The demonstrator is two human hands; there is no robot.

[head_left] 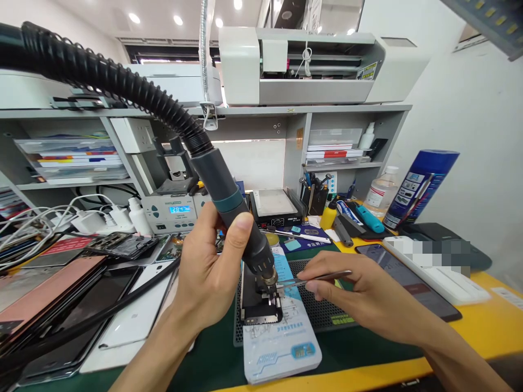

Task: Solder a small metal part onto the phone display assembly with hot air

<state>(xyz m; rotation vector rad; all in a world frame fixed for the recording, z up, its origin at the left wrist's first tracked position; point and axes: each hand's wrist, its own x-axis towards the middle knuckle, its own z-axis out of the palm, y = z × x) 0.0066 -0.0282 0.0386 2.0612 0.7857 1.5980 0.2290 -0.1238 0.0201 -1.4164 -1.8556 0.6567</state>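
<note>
My left hand (212,261) is wrapped round a dark hot air gun (229,196), whose metal nozzle points down at a black phone part (259,302). In my right hand (347,288) is a pair of thin metal tweezers (327,276), pinched between thumb and fingers. The tweezer tips reach the right edge of the phone part, just beside the nozzle. That part lies on a white and blue box (281,348), which rests over a black perforated mat (322,305). The nozzle hides some of the contact area.
At the left lie several phones (139,310) and a black cable (139,296). A station with a lit display (180,209) stands behind. On the right are a large phone (400,277), a white device (437,272), a blue can (420,188) and a clear bottle (382,190).
</note>
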